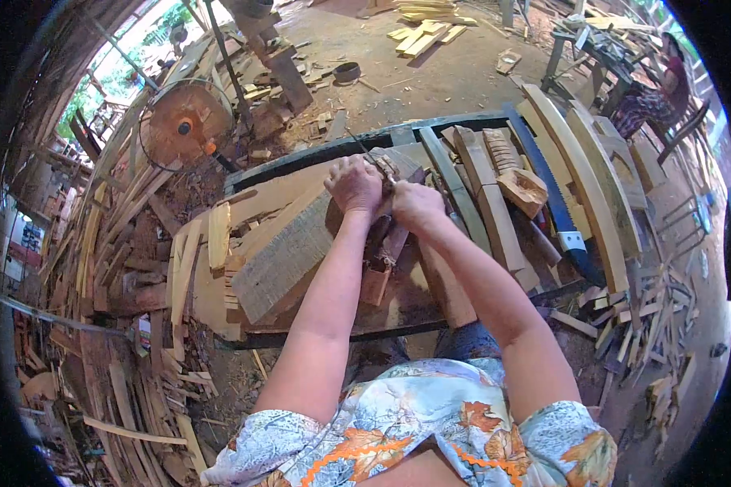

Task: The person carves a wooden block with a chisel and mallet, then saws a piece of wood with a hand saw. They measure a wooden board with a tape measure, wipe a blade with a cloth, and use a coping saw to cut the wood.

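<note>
Both hands (386, 193) meet at mid-bench (256, 325), forearms stretched forward.

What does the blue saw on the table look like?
The saw lies among pieces of wood, on the right side of the table. Its long blade is blue and looks like metal. A whitish part joins it to a dark handle at the near end. Nobody is touching it.

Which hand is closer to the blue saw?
Right. The right hand is left of the saw, with lengths of wood between them; the left hand is farther left, on the right hand's far side from it.
</note>
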Demonstrator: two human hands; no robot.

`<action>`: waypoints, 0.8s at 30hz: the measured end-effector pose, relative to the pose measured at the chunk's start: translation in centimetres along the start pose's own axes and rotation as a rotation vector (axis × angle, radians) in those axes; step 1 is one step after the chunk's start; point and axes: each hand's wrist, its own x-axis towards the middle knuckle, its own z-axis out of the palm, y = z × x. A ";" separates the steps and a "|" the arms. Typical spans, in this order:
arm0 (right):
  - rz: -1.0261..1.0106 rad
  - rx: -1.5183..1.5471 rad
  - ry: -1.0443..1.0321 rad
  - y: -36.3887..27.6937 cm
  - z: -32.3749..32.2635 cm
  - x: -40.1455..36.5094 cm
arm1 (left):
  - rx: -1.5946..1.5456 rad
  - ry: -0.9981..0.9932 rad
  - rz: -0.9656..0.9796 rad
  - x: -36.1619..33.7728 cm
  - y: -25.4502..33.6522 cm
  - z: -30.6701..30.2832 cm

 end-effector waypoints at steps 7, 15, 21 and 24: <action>-0.007 0.059 -0.039 3.5 -1.3 -10.6 | 0.035 -0.012 -0.001 0.1 0.4 -0.8; -0.021 0.063 -0.051 0.9 -1.2 -2.8 | -0.003 -0.011 0.010 0.1 0.4 -0.8; -0.021 0.072 0.064 1.1 0.1 -3.4 | 0.017 0.004 -0.007 0.1 0.5 -0.5; 0.014 0.100 0.039 3.2 0.1 -8.7 | 0.011 0.028 -0.017 0.1 0.4 -0.3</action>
